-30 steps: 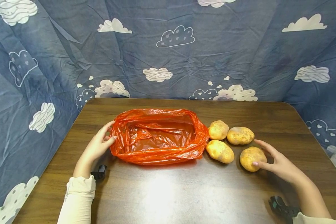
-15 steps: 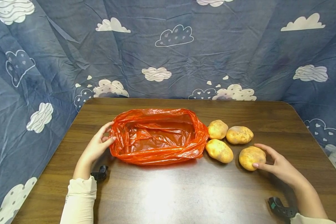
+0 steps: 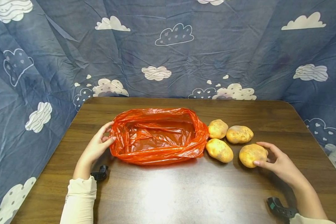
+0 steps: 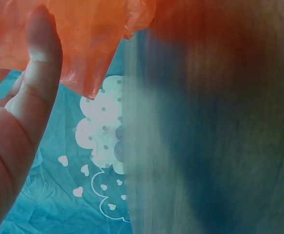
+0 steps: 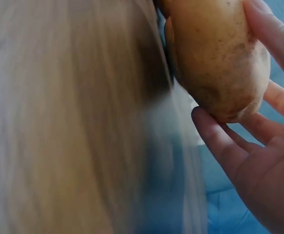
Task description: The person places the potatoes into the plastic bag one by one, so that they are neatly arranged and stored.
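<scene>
In the head view a red plastic bag (image 3: 156, 158) lies with its mouth open upward, and its inside shows no contents. My left hand (image 3: 96, 146) holds the bag's left end, thumb (image 4: 44, 63) on the near side and the other fingers farther back. On the right, my right hand (image 3: 282, 165) grips a potato (image 3: 252, 155) between thumb and fingers. The right wrist view shows that potato (image 5: 219, 58) from below, with fingertips under its end and the thumb along its side. Three more potatoes lie between the bag and this hand: one (image 3: 217, 128), another (image 3: 240, 134) and a third (image 3: 219, 150).
Everything stands on a brown wooden table (image 3: 145, 199) with a bright glare near its front. A blue cloth (image 3: 226, 53) with white clouds hangs behind and at both sides. Black wrist mounts (image 3: 281, 207) sit below the wrists.
My right hand has closed in on the potato and tilted it, shifting it slightly upward in the view. The left hand and the bag have stayed nearly still.
</scene>
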The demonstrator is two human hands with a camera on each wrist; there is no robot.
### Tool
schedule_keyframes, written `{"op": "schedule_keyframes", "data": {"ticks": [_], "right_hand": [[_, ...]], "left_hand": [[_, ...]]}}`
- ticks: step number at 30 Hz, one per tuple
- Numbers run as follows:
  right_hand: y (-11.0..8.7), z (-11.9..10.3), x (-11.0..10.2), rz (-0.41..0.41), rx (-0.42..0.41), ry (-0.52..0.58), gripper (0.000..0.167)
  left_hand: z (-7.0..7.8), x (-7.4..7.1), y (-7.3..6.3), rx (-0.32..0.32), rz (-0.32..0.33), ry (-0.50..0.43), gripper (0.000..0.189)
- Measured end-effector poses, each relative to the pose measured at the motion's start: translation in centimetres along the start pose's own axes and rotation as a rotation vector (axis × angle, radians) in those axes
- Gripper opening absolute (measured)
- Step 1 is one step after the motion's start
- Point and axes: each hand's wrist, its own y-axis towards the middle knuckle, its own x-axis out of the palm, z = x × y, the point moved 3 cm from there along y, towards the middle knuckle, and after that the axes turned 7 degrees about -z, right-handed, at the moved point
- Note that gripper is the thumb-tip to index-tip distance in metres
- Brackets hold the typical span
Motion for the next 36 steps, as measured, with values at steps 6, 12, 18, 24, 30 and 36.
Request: {"op": "schedule_keyframes", "data": {"ticks": [6, 12, 18, 24, 30, 36], "right_hand": [[1.1, -1.3, 0.4, 0.034, -0.016, -0.017, 0.066], [2.8, -3.2, 0.9, 0.035, -0.088, -0.002, 0.068], [5.0, -5.4, 1.4, -0.001, -0.138, 0.044, 0.070], [7.2, -7.9, 2.2, -0.044, -0.157, 0.061, 0.069], [9.5, -10.2, 3.0, -0.103, -0.209, 0.104, 0.069], [11.8, -12.8, 4.4, -0.155, -0.291, 0.063, 0.070]], "left_hand": [[0.1, 0.0, 0.0, 0.015, -0.007, -0.001, 0.058], [0.8, 0.3, 0.0, 0.016, -0.015, 0.006, 0.057], [-0.1, 0.1, 0.1, 0.019, -0.018, 0.013, 0.058], [-0.2, 0.1, 0.1, 0.016, -0.021, 0.014, 0.058], [-0.1, 0.1, 0.1, 0.025, -0.020, 0.025, 0.057], [0.0, 0.1, 0.1, 0.024, -0.020, 0.026, 0.058]]}}
